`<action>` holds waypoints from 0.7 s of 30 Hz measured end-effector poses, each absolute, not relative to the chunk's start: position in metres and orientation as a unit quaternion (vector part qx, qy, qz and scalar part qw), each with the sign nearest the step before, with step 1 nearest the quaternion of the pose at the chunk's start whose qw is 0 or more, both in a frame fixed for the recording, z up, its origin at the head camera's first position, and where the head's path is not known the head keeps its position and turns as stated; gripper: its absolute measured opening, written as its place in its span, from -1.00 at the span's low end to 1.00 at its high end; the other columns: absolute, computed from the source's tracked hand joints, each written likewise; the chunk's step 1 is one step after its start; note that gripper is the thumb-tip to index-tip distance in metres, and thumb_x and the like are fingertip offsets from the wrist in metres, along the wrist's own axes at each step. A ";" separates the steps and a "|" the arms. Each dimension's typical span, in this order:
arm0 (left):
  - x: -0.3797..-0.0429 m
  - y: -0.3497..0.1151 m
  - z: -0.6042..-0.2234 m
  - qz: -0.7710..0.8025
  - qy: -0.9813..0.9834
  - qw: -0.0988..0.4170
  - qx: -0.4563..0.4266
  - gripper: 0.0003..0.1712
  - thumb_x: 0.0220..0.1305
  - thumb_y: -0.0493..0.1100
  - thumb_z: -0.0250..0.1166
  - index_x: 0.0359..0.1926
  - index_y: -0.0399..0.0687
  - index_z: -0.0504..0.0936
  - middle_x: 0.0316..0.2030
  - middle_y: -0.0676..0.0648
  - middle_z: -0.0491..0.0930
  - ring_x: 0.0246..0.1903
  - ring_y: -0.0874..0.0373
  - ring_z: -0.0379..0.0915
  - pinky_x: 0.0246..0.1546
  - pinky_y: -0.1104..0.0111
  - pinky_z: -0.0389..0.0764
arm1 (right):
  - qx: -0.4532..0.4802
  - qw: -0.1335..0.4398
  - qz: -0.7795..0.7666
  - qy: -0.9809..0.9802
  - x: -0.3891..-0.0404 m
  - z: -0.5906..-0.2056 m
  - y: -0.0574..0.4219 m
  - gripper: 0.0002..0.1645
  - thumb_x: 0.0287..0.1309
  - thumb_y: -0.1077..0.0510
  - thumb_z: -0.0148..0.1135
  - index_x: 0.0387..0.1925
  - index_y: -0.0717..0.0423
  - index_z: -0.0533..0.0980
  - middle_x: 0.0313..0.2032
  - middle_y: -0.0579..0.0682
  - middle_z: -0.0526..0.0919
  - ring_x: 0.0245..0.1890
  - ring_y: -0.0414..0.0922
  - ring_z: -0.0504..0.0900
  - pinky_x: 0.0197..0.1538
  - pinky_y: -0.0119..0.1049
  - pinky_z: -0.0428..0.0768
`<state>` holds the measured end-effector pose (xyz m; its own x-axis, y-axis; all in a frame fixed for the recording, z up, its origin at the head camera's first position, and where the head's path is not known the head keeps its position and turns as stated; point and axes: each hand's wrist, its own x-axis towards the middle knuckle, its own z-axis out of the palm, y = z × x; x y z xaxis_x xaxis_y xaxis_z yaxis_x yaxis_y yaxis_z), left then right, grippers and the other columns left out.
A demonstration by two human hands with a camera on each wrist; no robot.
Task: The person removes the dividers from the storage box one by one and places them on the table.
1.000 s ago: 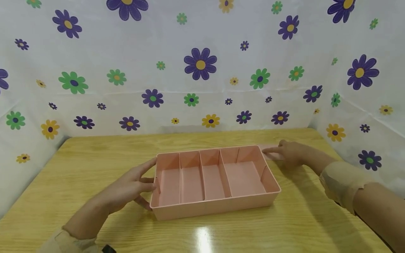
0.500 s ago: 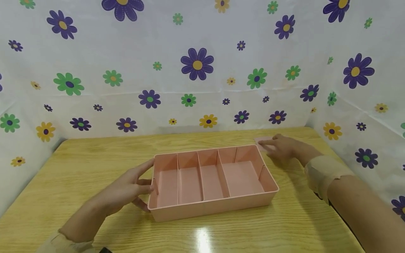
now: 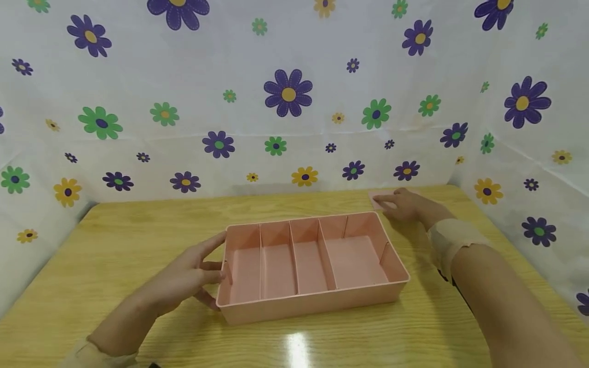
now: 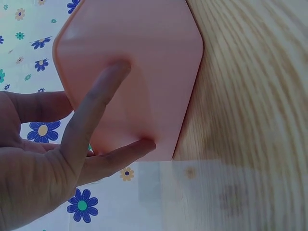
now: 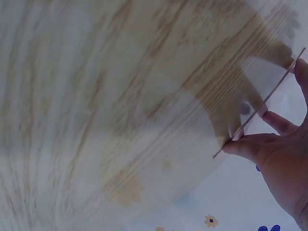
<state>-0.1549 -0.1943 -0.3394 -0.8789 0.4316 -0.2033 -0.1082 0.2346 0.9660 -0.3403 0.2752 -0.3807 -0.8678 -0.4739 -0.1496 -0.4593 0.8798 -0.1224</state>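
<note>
A pink divided box (image 3: 308, 303) stands upright on the table. Thin partitions split its inside into several compartments. My left hand (image 3: 181, 276) is at the box's left end, its extended fingers against the outer wall. In the left wrist view, two fingertips of the left hand (image 4: 53, 159) press on that wall (image 4: 144, 96). Behind the box's far right corner, my right hand (image 3: 405, 205) touches a thin flat pink piece (image 3: 375, 198) with spread fingers. In the right wrist view this piece (image 5: 279, 86) appears edge-on close to the table, fingertips of the right hand (image 5: 284, 159) against it.
The light wood-grain table (image 3: 152, 230) reflects light near its front. A white cloth with flower prints (image 3: 313, 56) hangs behind it and along both sides, meeting the table's back edge.
My right hand has moved left and away from me, carrying the flat pink piece with it toward the table's back edge. The left hand stays on the box, which has hardly moved.
</note>
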 end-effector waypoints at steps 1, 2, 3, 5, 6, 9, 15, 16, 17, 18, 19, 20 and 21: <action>-0.155 -0.195 -0.339 0.609 0.755 0.220 0.104 -0.14 0.21 -0.40 0.05 0.43 0.17 -0.10 0.35 -0.21 0.06 0.13 -0.21 0.26 -0.50 -0.09 0.62 | -0.240 0.088 -0.044 0.966 -0.342 -0.381 0.274 -0.45 0.38 -0.04 -0.25 0.30 0.06 0.23 0.13 0.41 0.35 0.17 0.34 0.19 0.19 0.30 0.23; -0.155 -0.195 -0.338 0.610 0.754 0.220 0.104 -0.14 0.21 -0.40 0.05 0.43 0.17 -0.10 0.35 -0.19 0.06 0.13 -0.20 0.27 -0.50 -0.10 0.62 | -0.237 0.089 -0.046 0.966 -0.344 -0.382 0.274 -0.45 0.38 -0.04 -0.25 0.31 0.07 0.22 0.14 0.41 0.35 0.19 0.35 0.16 0.20 0.31 0.21; -0.156 -0.195 -0.337 0.611 0.753 0.221 0.103 -0.14 0.21 -0.40 0.05 0.43 0.18 -0.10 0.35 -0.18 0.06 0.13 -0.20 0.27 -0.50 -0.10 0.61 | -0.234 0.092 -0.050 0.967 -0.345 -0.382 0.273 -0.45 0.38 -0.03 -0.25 0.31 0.08 0.21 0.15 0.41 0.33 0.20 0.36 0.14 0.21 0.32 0.19; -0.156 -0.195 -0.337 0.613 0.750 0.225 0.104 -0.14 0.21 -0.39 0.05 0.43 0.18 -0.10 0.35 -0.17 0.06 0.12 -0.19 0.28 -0.49 -0.12 0.61 | -0.230 0.097 -0.052 0.967 -0.348 -0.383 0.273 -0.45 0.37 -0.02 -0.25 0.31 0.09 0.20 0.17 0.41 0.31 0.22 0.38 0.10 0.22 0.34 0.13; -0.156 -0.195 -0.337 0.613 0.750 0.226 0.105 -0.14 0.22 -0.39 0.05 0.43 0.18 -0.10 0.35 -0.17 0.05 0.12 -0.19 0.28 -0.48 -0.12 0.61 | -0.227 0.100 -0.054 0.967 -0.349 -0.384 0.273 -0.44 0.37 -0.01 -0.25 0.32 0.09 0.19 0.19 0.41 0.29 0.23 0.38 0.08 0.23 0.35 0.09; -0.156 -0.195 -0.337 0.615 0.748 0.224 0.111 -0.14 0.23 -0.39 0.05 0.43 0.16 -0.12 0.37 -0.19 0.01 0.12 -0.20 0.28 -0.48 -0.12 0.61 | -0.233 0.102 -0.052 0.966 -0.351 -0.386 0.273 -0.43 0.37 0.01 -0.26 0.33 0.12 0.14 0.22 0.40 0.24 0.24 0.41 0.00 0.25 0.39 -0.03; -0.155 -0.196 -0.338 0.615 0.748 0.223 0.111 -0.14 0.23 -0.40 0.04 0.43 0.17 -0.13 0.37 -0.19 -0.01 0.15 -0.22 0.22 -0.49 -0.11 0.61 | -0.196 0.094 -0.067 0.974 -0.348 -0.387 0.272 -0.38 0.38 -0.12 -0.35 0.38 0.00 0.05 0.33 0.39 -0.02 0.26 0.47 -0.22 0.18 0.51 -0.17; -0.155 -0.196 -0.338 0.614 0.749 0.224 0.110 -0.14 0.23 -0.40 0.03 0.43 0.17 -0.13 0.37 -0.19 -0.01 0.16 -0.22 0.22 -0.49 -0.10 0.61 | -0.186 0.087 -0.070 0.976 -0.346 -0.386 0.272 -0.37 0.38 -0.15 -0.36 0.39 -0.04 0.06 0.34 0.40 -0.06 0.25 0.49 -0.24 0.15 0.53 -0.15; -0.155 -0.196 -0.339 0.613 0.749 0.224 0.110 -0.14 0.23 -0.40 0.03 0.43 0.17 -0.13 0.37 -0.19 -0.01 0.16 -0.22 0.22 -0.49 -0.10 0.62 | -0.180 0.077 -0.075 0.978 -0.345 -0.384 0.272 -0.37 0.38 -0.16 -0.35 0.38 -0.03 0.08 0.34 0.42 -0.10 0.24 0.51 -0.25 0.14 0.54 -0.13; -0.155 -0.196 -0.339 0.613 0.749 0.225 0.110 -0.14 0.23 -0.40 0.03 0.43 0.17 -0.14 0.37 -0.19 -0.01 0.16 -0.22 0.22 -0.49 -0.09 0.62 | -0.178 0.066 -0.081 0.978 -0.343 -0.381 0.272 -0.37 0.38 -0.16 -0.34 0.37 -0.02 0.10 0.33 0.44 -0.10 0.24 0.51 -0.24 0.14 0.54 -0.11; -0.155 -0.196 -0.339 0.613 0.749 0.226 0.111 -0.14 0.23 -0.40 0.03 0.43 0.17 -0.14 0.37 -0.20 0.00 0.15 -0.22 0.23 -0.49 -0.09 0.62 | -0.183 0.055 -0.087 0.978 -0.342 -0.376 0.272 -0.38 0.38 -0.14 -0.31 0.35 0.03 0.13 0.32 0.46 -0.09 0.23 0.51 -0.22 0.14 0.53 -0.08; -0.155 -0.196 -0.339 0.612 0.750 0.226 0.113 -0.14 0.24 -0.39 0.03 0.43 0.17 -0.14 0.37 -0.21 0.01 0.15 -0.22 0.23 -0.49 -0.09 0.62 | -0.195 0.045 -0.089 0.976 -0.340 -0.371 0.272 -0.40 0.38 -0.10 -0.28 0.33 0.09 0.16 0.31 0.48 -0.05 0.24 0.49 -0.18 0.17 0.50 -0.05; -0.155 -0.196 -0.339 0.611 0.750 0.227 0.115 -0.14 0.24 -0.39 0.03 0.44 0.17 -0.15 0.37 -0.22 0.01 0.15 -0.22 0.23 -0.49 -0.08 0.62 | -0.209 0.037 -0.090 0.973 -0.339 -0.365 0.272 -0.41 0.38 -0.06 -0.25 0.31 0.14 0.17 0.29 0.49 -0.02 0.25 0.47 -0.13 0.19 0.46 -0.02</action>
<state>-0.1552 -0.1961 -0.3386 -0.8705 0.4499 -0.1998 -0.1044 0.2280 0.9681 -0.3386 0.2716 -0.3650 -0.9101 -0.4129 -0.0342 -0.3995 0.8965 -0.1915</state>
